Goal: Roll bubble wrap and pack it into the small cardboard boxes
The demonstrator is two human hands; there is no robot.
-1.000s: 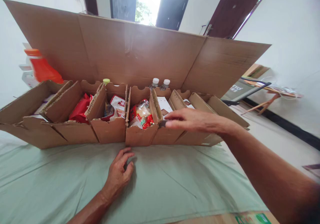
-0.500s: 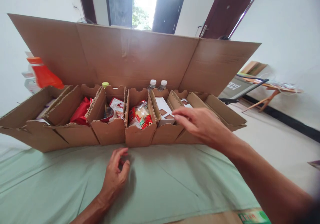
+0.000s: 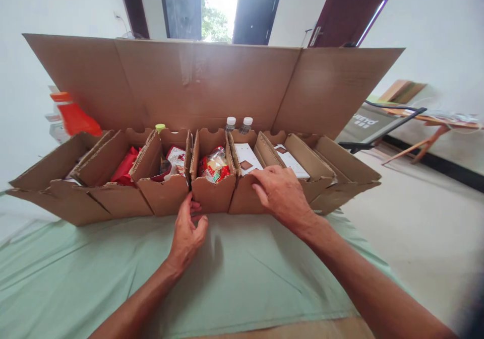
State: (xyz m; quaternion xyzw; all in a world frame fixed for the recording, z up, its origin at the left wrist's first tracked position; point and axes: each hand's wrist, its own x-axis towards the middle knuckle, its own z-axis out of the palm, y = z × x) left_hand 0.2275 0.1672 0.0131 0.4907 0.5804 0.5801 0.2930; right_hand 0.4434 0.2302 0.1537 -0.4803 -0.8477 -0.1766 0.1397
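A row of several cardboard bins (image 3: 212,195) stands on green cloth, with packaged goods inside. My left hand (image 3: 188,230) is at the front of the middle bins, fingers apart and holding nothing; its fingertips are close to the cardboard, and contact is unclear. Over the front edge right of centre hovers or rests my right hand (image 3: 283,194), fingers bent, thumb apart, nothing seen in it. Beside it are a white box (image 3: 246,155) with brown squares and another white box (image 3: 294,161) in the bin to the right. A red and clear snack packet (image 3: 215,165) lies in the middle bin.
A tall cardboard panel (image 3: 212,87) rises behind the bins. Two white-capped bottles (image 3: 245,123) and an orange-red bottle (image 3: 77,117) stand near it. Red packaging (image 3: 126,166) fills a left bin. At right are a folding chair (image 3: 366,122) and a wooden table (image 3: 434,120).
My right hand has moved left and slightly down to the bin front edge. My left hand has moved up and a little right, closer to the bins. The view has shifted slightly.
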